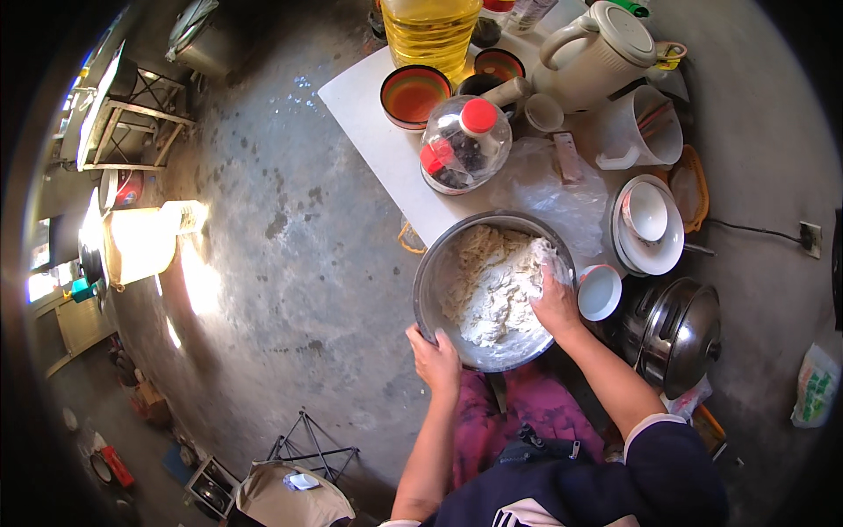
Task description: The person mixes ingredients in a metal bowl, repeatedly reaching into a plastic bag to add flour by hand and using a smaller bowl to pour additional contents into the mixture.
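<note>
A wide metal basin (pixel 429 277) stands at the near edge of a white table, partly above my lap. Shaggy dough with loose white flour (pixel 502 296) lies inside it. My left hand (pixel 436 359) grips the basin's rim at the lower left, thumb on the upper side. My right hand (pixel 555 290) is inside the basin at its right side, its fingers coated in flour and touching the dough; whether they close on any of it cannot be told. A small bowl with pale liquid (pixel 599 293) stands just right of the basin.
On the white table (pixel 369 112) are a clear plastic jar with red caps (pixel 466 145), an orange bowl (pixel 416 97), an oil jug (pixel 431 33), a beige thermos jug (pixel 599 56), stacked white dishes (pixel 665 247) and a plastic bag (pixel 546 197). A lidded metal pot (pixel 678 336) stands at right.
</note>
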Demonstrator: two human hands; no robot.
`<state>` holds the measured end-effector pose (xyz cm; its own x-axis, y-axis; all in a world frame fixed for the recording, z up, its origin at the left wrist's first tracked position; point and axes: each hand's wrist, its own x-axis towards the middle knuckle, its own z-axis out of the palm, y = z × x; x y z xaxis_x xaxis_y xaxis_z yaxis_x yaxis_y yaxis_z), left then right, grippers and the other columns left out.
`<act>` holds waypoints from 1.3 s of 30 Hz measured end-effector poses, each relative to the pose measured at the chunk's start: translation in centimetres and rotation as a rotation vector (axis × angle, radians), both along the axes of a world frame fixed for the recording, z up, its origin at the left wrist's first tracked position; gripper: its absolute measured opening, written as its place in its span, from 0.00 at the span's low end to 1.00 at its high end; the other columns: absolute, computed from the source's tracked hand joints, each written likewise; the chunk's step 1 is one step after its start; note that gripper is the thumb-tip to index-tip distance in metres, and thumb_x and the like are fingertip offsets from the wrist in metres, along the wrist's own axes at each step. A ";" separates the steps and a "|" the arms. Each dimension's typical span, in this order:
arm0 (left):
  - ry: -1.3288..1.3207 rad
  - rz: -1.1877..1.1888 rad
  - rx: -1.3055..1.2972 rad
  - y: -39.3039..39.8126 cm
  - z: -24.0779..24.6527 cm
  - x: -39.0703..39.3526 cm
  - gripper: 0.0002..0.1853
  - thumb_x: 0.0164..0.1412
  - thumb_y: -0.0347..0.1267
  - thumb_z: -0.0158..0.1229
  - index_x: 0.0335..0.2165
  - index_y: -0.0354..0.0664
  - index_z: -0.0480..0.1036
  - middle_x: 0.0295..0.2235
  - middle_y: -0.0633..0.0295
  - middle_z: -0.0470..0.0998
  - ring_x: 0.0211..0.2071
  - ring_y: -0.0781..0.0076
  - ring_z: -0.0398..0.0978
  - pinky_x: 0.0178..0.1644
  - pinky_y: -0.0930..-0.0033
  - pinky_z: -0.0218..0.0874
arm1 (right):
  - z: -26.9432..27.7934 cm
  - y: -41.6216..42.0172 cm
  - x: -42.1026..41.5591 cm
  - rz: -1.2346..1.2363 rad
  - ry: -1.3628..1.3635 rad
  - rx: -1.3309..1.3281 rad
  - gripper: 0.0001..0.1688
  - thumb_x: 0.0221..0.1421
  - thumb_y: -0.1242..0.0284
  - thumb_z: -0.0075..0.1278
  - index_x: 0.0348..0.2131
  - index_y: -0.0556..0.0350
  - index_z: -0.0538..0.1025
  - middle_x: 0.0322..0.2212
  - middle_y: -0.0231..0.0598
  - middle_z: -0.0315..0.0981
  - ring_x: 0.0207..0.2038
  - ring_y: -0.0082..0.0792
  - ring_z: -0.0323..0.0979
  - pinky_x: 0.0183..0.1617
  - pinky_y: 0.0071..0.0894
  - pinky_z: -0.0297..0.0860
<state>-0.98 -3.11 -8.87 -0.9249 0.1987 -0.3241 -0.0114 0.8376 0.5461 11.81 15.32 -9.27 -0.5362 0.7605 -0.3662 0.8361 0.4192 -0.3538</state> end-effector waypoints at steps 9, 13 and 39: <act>0.111 -0.377 0.065 4.1 -1.9 -7.4 0.08 0.57 0.34 0.52 0.32 0.44 0.62 0.22 0.50 0.74 0.24 0.42 0.72 0.25 0.49 0.62 | -5.5 2.7 -5.2 -0.192 0.022 -0.271 0.45 0.40 0.57 0.56 0.53 0.62 0.61 0.48 0.58 0.65 0.50 0.52 0.65 0.53 0.42 0.63; 0.136 -0.363 0.014 3.7 -2.6 -7.0 0.08 0.57 0.33 0.52 0.33 0.43 0.62 0.21 0.49 0.74 0.24 0.43 0.72 0.25 0.48 0.62 | -2.9 3.5 -10.0 -0.102 -0.179 -0.560 0.35 0.40 0.53 0.56 0.41 0.62 0.73 0.43 0.56 0.70 0.48 0.48 0.68 0.53 0.42 0.63; 0.151 -0.415 -0.018 4.3 -1.6 -6.4 0.12 0.59 0.36 0.50 0.36 0.41 0.61 0.23 0.46 0.75 0.23 0.40 0.72 0.25 0.46 0.61 | -6.6 -0.9 -13.1 0.708 -0.203 0.058 0.12 0.43 0.70 0.45 0.22 0.52 0.80 0.24 0.45 0.77 0.28 0.43 0.75 0.30 0.40 0.70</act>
<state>-7.36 1.15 -10.45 -0.8049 0.5593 -0.1985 0.4069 0.7636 0.5013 -1.28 14.47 -15.86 -0.8317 0.2783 -0.4803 0.4048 0.8962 -0.1817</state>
